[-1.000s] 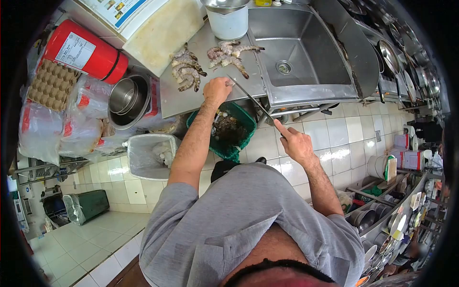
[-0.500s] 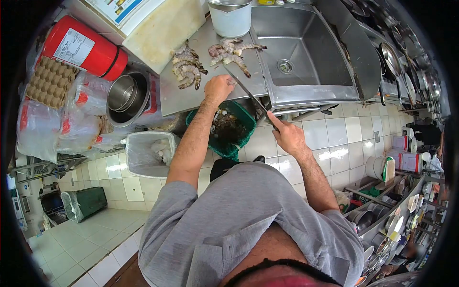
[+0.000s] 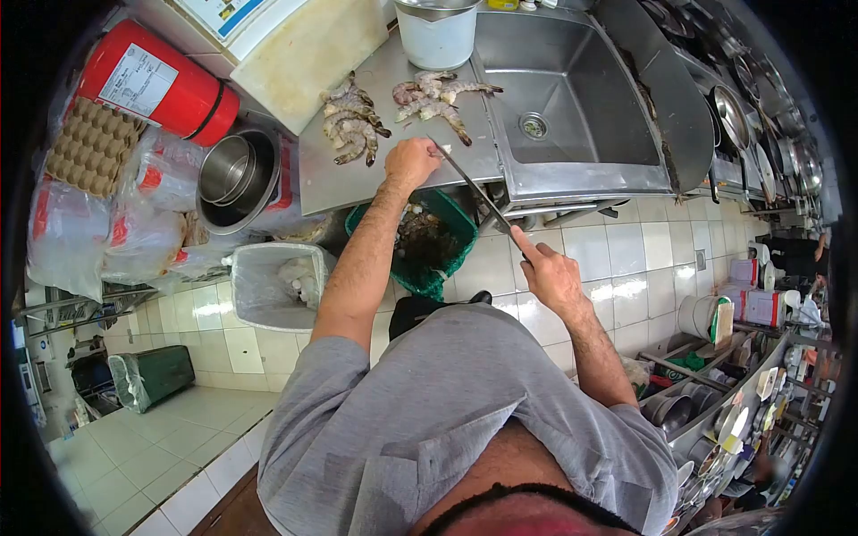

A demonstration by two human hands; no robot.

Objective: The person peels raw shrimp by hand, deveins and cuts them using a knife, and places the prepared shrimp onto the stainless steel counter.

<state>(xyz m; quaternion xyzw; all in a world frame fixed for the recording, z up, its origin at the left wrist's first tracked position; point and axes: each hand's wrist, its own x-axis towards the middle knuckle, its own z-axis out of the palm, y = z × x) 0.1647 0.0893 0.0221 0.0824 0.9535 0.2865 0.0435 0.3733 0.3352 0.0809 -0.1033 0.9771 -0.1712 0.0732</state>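
1. Hand state. The right hand (image 3: 552,275) grasps the knife (image 3: 474,186) by its handle, index finger extended towards the blade. The left hand (image 3: 412,163) is closed, fingers curled, at the front edge of the steel table (image 3: 349,188). Its contents are too small and too covered to identify.

2. Position of things. The shrimp lie on the table in 2 groups: the left group (image 3: 351,122) near the pale board (image 3: 308,67), and the right group (image 3: 436,98) below the white bucket (image 3: 437,43). Both groups are apart from the blade. The green bin (image 3: 466,254) stands below the table edge.

3. Knife control. The tip is just beside the left fingers; this is the main hazard. Use short, light strokes guided by the extended index finger. Direct the edge away from the fingertips and tuck the left thumb behind the blade line.

4. Support. Brace the left wrist against the table edge, as wet shrimp would probably be slippery. Grip firmly without squeezing; soft flesh may tear. If the blade catches, stop and reset the angle; do not force it.
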